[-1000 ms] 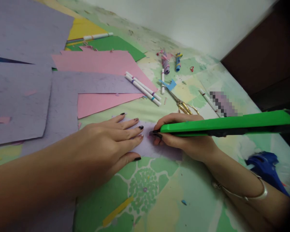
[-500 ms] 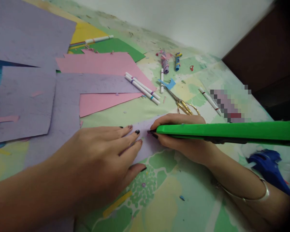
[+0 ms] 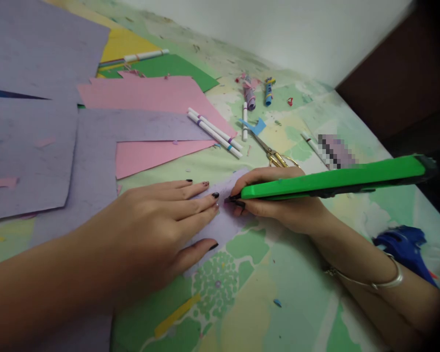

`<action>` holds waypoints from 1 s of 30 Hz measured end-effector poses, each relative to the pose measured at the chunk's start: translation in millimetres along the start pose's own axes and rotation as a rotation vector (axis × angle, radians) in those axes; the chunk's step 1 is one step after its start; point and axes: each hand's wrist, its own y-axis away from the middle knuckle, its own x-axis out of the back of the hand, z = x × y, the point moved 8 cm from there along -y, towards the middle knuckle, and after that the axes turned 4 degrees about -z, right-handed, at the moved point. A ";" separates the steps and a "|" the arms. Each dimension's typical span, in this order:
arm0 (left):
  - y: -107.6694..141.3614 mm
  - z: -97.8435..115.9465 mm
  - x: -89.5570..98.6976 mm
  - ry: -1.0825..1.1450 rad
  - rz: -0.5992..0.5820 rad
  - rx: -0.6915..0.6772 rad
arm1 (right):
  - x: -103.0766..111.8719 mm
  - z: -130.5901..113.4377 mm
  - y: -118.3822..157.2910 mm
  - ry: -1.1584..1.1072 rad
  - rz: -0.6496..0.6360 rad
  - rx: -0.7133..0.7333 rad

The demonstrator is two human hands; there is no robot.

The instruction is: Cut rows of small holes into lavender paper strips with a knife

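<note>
My left hand [image 3: 157, 220] lies flat, fingers spread, on a small light purple paper piece [image 3: 223, 230]. Nothing is gripped in it. My right hand [image 3: 278, 195] pinches a long bright green tool [image 3: 333, 181] with a dark narrow tip. That tip touches or nearly touches the purple piece, just right of my left fingertips. It looks like a craft knife or pen; its exact kind I cannot make out. Just beyond my right hand lie gold-handled scissors [image 3: 275, 156], partly hidden by it.
Purple sheets [image 3: 33, 146], a pink sheet [image 3: 157, 93] and a green sheet [image 3: 183, 71] cover the left and back. White markers [image 3: 216, 134] lie mid-table. Two small paper rolls [image 3: 268, 93] are farther back. A blue tool [image 3: 403, 244] lies beside my right forearm.
The green tool's far end has swung upward and away in view, and more of it shows. Both hands stay near the purple piece, and the left fingertips are slightly higher in view.
</note>
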 end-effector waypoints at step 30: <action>9.3 36.0 7.6 -0.161 0.102 0.022 | -5.6 -15.3 5.8 0.165 0.081 0.032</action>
